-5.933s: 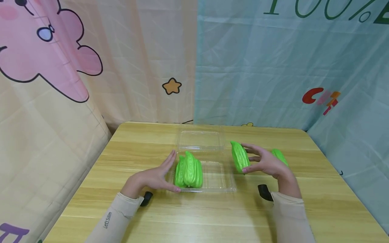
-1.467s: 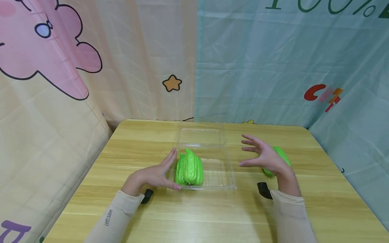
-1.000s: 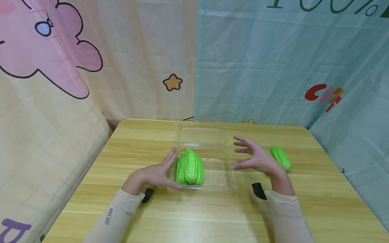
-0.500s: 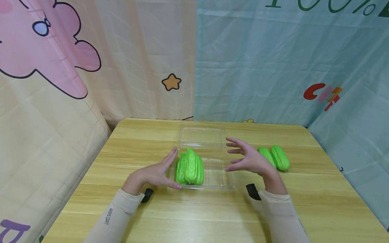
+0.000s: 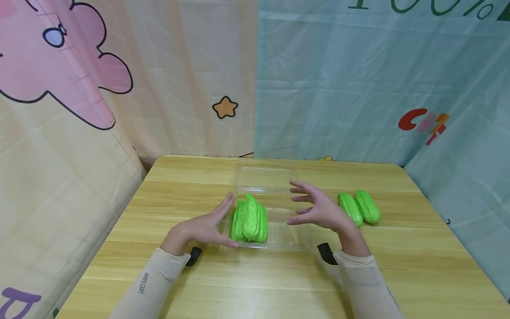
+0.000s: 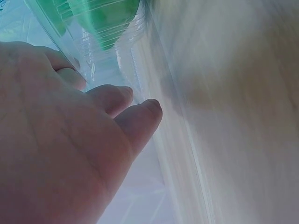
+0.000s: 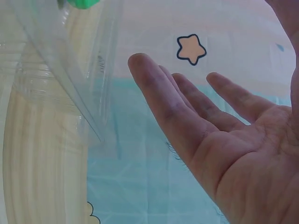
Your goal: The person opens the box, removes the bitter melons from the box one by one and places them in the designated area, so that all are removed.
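Note:
Several green ridged toy bitter melons (image 5: 251,219) are bunched in the left half of a clear plastic clamshell box (image 5: 283,228), whose lid (image 5: 263,178) lies folded back behind it. My left hand (image 5: 203,228) is spread along the box's left side, thumb at the front rim; in the left wrist view its fingers (image 6: 140,121) lie against the clear wall. My right hand (image 5: 320,208) hovers at the box's right side, fingers apart and nothing in them. The right wrist view shows those fingers (image 7: 168,107) beside the clear plastic wall.
Two more green bitter melons lie side by side at the right, one nearer (image 5: 350,209) and one farther (image 5: 367,207). The wooden table (image 5: 255,283) ends at the back against a printed curtain (image 5: 338,88).
Earlier my right hand held a bitter melon; it now lies on the table at right beside another. The right hand has since moved left to the box. The left hand has stayed put.

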The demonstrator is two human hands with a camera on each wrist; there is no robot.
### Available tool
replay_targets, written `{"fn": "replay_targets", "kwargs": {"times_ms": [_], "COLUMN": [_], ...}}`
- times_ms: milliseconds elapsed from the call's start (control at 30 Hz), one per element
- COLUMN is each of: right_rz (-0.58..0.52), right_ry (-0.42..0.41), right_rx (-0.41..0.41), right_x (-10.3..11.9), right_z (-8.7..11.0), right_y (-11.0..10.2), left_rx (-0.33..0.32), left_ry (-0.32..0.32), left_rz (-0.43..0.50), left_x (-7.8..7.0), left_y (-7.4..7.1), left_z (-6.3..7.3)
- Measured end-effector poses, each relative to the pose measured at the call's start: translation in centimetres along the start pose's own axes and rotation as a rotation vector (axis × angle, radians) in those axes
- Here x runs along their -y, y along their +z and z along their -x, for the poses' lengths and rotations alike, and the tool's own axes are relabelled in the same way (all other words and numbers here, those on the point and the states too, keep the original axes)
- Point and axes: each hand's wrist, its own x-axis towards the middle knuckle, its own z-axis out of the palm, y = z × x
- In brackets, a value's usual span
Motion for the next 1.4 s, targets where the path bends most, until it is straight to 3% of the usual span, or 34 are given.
{"fn": "replay_targets", "kwargs": {"times_ms": [833, 1400], "right_rz": [0.019, 0.015], "right_ry": [-0.017, 0.008], "right_rx": [0.081, 0.071], "right_x": [-0.6, -0.3], "right_z": [-1.2, -2.0], "right_y": [4.0, 7.1], "left_rx": [0.004, -0.005], "left_ry": [-0.007, -0.015], "left_rz": [-0.028, -0.016], "left_x": [-0.1, 0.1], "left_y": [0.3, 0.1], "left_z": [-0.5, 0.0]}}
